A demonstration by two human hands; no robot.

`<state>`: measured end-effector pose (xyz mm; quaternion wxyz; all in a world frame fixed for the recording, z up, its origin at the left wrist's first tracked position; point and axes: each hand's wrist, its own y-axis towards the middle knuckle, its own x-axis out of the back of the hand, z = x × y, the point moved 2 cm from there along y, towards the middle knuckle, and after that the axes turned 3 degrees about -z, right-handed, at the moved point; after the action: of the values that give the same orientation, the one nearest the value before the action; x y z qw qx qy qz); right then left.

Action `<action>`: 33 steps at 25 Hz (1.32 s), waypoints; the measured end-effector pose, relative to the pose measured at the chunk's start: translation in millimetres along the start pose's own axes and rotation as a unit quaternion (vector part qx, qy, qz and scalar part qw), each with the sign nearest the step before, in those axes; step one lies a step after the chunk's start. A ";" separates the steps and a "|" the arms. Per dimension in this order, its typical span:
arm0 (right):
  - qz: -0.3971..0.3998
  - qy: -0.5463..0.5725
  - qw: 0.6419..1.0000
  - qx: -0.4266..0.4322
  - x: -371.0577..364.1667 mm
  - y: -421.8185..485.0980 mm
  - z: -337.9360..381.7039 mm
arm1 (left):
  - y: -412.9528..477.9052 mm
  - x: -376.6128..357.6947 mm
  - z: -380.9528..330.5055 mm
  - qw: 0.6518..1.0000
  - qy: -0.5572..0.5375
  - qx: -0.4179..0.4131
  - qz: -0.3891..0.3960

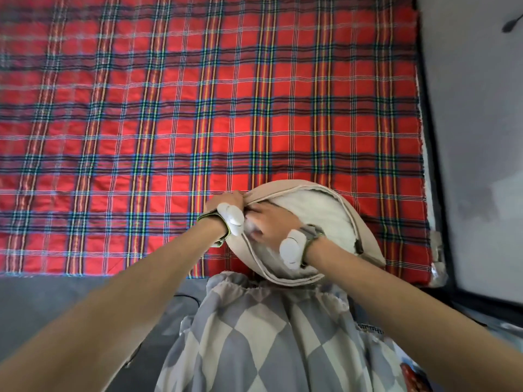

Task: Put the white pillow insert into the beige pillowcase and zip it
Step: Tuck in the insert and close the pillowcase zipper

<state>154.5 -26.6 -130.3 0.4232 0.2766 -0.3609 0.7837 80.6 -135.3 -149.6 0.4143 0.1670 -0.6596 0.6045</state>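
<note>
The beige pillowcase (pixel 365 247) stands at the near edge of the bed, its mouth gaping upward toward me. The white pillow insert (pixel 319 213) fills it and shows through the opening. My left hand (pixel 230 203) is closed on the left end of the pillowcase's rim, bunching the fabric. My right hand (pixel 271 222) lies flat, fingers spread, pressing on the white insert inside the opening near the left end. Both wrists carry white sensor pods on straps. The zipper pull is not visible.
A red plaid blanket (pixel 198 108) covers the bed ahead of me. Its right edge meets a dark frame and grey floor (pixel 475 137). My lap, in grey-and-white checked fabric (pixel 268 335), is just below the pillow. A dark object (pixel 510 25) lies at the top right.
</note>
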 end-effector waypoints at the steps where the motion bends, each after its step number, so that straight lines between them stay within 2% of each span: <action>1: -0.062 -0.004 0.998 -0.006 7.5 -14.5 -8.5 | 2.4 1.6 5.7 1.000 0.004 0.002 -0.009; 3: -0.167 -0.030 0.980 -0.103 21.5 -54.8 -33.6 | 0.5 7.4 4.1 0.999 0.028 0.004 -0.024; 4: -0.185 -0.036 0.970 -0.155 25.5 -78.4 -48.2 | -5.1 11.7 -2.9 0.998 0.040 -0.008 -0.046; 6: -0.132 -0.009 0.969 -0.210 15.6 -97.9 -72.8 | -14.8 20.7 -30.3 0.988 0.041 -0.074 -0.132; 8: -0.096 0.043 0.977 -0.187 5.3 -91.5 -78.2 | -27.6 24.6 -74.1 0.957 -0.006 -0.218 -0.191; 10: -0.071 0.080 0.984 -0.146 0.6 -81.7 -81.6 | -41.0 16.9 -112.2 0.928 0.010 -0.338 -0.158; 11: -0.068 0.102 0.982 -0.142 7.4 -81.4 -82.0 | -42.3 11.8 -120.5 0.922 0.036 -0.355 -0.147; 13: -0.130 0.138 0.969 -0.162 21.0 -98.4 -92.6 | -34.2 3.5 -122.9 0.929 0.065 -0.336 -0.141; 15: -0.232 0.075 0.939 -0.242 24.0 -133.0 -106.9 | -27.3 4.2 -122.4 0.936 0.075 -0.313 -0.143; 16: -0.247 0.035 0.922 -0.297 22.7 -149.0 -115.1 | -24.2 7.4 -126.3 0.936 0.083 -0.311 -0.143; 18: -0.199 0.017 0.890 -0.409 16.4 -168.2 -127.3 | -20.8 15.1 -144.5 0.931 0.119 -0.320 -0.130; 19: -0.180 0.019 0.884 -0.430 13.3 -169.1 -130.5 | -21.1 18.1 -151.8 0.922 0.153 -0.331 -0.133; 22: -0.174 -0.001 0.890 -0.423 14.1 -168.2 -136.8 | -29.2 26.1 -173.2 0.894 0.222 -0.365 -0.137; 25: -0.177 0.062 0.878 -0.441 8.7 -174.8 -139.6 | -48.2 16.0 -192.8 0.875 0.168 -0.443 -0.099; 27: -0.172 0.101 0.872 -0.447 6.4 -174.3 -139.3 | -56.7 2.3 -200.1 0.892 0.127 -0.426 -0.079; 29: -0.177 0.112 0.871 -0.444 6.3 -173.0 -139.2 | -48.8 -11.1 -202.0 0.904 0.138 -0.395 -0.090; 33: -0.174 0.127 0.878 -0.427 2.8 -179.2 -142.8 | -20.7 -39.5 -200.1 0.880 0.203 -0.414 -0.116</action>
<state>289.6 157.2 -152.5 0.6718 0.0255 -0.5497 0.4959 188.2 36.4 -180.4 0.6379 -0.0708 -0.7267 0.2450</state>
